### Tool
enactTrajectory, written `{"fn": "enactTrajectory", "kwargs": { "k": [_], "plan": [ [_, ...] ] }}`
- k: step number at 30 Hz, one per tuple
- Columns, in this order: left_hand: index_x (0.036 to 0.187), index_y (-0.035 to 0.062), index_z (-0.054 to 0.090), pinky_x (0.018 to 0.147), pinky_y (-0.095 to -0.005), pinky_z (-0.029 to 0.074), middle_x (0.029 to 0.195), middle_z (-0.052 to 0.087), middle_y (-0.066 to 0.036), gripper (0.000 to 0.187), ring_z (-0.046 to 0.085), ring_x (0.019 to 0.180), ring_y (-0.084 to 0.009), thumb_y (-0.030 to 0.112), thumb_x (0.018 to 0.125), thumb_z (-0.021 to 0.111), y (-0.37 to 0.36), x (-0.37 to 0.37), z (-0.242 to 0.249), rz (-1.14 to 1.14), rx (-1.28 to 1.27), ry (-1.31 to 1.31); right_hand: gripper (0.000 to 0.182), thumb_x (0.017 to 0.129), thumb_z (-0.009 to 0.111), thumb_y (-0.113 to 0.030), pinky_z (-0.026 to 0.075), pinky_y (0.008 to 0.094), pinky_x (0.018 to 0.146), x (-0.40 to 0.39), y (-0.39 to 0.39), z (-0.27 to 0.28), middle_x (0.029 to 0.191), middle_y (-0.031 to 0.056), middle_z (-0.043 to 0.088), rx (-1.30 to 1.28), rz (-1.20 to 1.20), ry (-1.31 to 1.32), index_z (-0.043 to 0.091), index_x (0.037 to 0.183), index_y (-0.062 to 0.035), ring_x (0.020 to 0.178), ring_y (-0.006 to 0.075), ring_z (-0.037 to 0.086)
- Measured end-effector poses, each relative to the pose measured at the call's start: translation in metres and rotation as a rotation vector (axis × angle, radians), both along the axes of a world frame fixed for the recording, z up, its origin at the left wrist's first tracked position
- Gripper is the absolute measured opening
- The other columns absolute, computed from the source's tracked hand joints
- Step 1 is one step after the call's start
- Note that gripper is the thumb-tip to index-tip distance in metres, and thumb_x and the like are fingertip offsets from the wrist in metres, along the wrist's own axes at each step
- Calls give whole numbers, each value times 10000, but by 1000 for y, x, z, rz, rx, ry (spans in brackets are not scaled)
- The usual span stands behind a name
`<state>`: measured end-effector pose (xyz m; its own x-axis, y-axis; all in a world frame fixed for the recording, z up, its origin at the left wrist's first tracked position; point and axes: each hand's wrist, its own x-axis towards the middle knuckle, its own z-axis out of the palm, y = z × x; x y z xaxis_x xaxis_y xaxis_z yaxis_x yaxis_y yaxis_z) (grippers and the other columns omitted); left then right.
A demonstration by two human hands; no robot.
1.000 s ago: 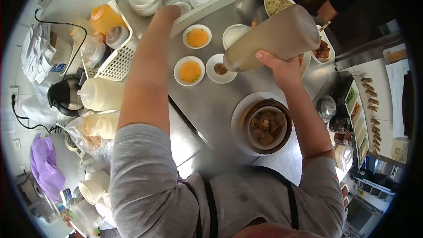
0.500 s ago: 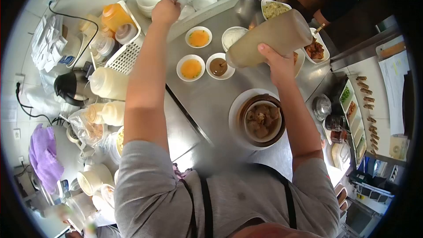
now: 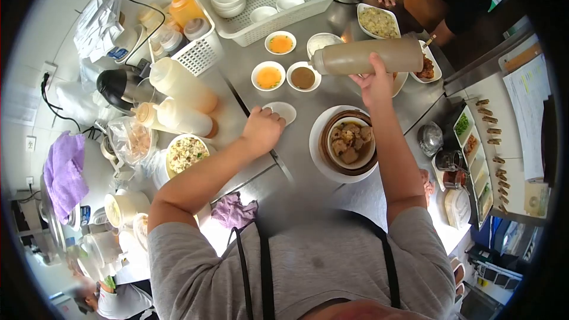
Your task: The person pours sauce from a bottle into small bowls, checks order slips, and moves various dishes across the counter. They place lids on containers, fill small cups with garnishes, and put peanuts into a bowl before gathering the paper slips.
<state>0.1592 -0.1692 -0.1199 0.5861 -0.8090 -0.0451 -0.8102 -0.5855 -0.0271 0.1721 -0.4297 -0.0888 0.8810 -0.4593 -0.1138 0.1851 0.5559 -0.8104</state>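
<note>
Head view is showing the left grip (image 3: 264, 133), just withdrawn from the white perforated basket (image 3: 296, 16), pinching a small white dish (image 3: 284, 111) toward 12 o'clock; the right grip (image 3: 377, 86) is clamping a brown squeeze bottle (image 3: 394, 55) at 1 o'clock, nozzle pointing near brown sauce (image 3: 303, 77).

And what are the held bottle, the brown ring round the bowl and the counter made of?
The bottle looks like satin plastic, its brownish body faintly translucent. The ring seems to be bamboo or wood, fairly smooth, judging by its brown bands. The counter looks like brushed steel, grey with blurred reflections.
</note>
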Motion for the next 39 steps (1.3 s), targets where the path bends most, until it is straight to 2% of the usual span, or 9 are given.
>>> {"fn": "enactTrajectory", "kwargs": {
  "k": [3,6,15,18,27,30,33,36,39],
  "plan": [
    [639,107,551,638,-319,375,691,555,-29,57,519,723,-179,143,659,512,-5,1,-19,47,-21,-165,422,737,581,-237,374,503,799,-2,-1,-6,1080,72,454,35,54,-39,385,1085,-100,985,249,464],
    [662,106,571,645,-319,379,701,563,-29,70,522,739,-185,133,665,506,-12,12,-22,146,71,-154,416,741,575,-242,371,508,801,-3,1,-9,1088,69,448,118,92,-21,390,1087,-104,995,249,459],
    [721,98,599,649,-319,408,748,578,-41,117,527,795,-200,124,698,488,-15,39,-26,308,133,-117,409,719,601,-174,404,489,776,1,29,-8,1060,65,459,54,178,-55,403,1070,-101,969,225,476],
    [725,98,600,643,-321,416,766,574,-46,120,524,802,-204,120,697,486,-11,44,-28,314,97,-122,419,699,620,-132,431,460,745,7,49,-2,1039,66,468,-4,175,-32,407,1058,-94,951,207,483],
    [779,76,593,669,-320,431,820,563,-67,144,516,835,-215,174,691,535,-2,53,-30,444,19,-139,443,665,649,-80,461,274,677,34,95,11,928,47,527,-230,255,0,412,1039,-62,836,146,534],
    [846,54,577,708,-344,439,839,555,-82,252,509,889,-240,262,703,580,5,51,-14,598,-4,-77,425,655,656,-69,453,270,689,44,98,7,933,53,532,-314,280,-128,436,1018,-46,848,140,533],
    [900,28,554,746,-362,437,859,560,-116,357,514,912,-260,326,710,597,17,57,7,739,30,128,407,649,661,-71,444,260,706,49,96,10,938,55,543,-445,295,-132,461,1002,-36,851,133,533],
    [928,11,540,756,-363,431,889,560,-152,375,524,899,-272,319,719,586,26,61,40,756,51,378,334,667,649,-63,470,271,662,46,95,27,898,64,552,-502,251,-227,509,968,-23,819,143,544],
    [927,5,541,753,-357,424,916,555,-178,378,533,870,-283,314,715,587,34,63,53,698,18,396,327,660,651,-55,465,270,670,46,91,42,897,64,555,-515,280,-225,516,956,-24,816,143,544]
  ]
}}
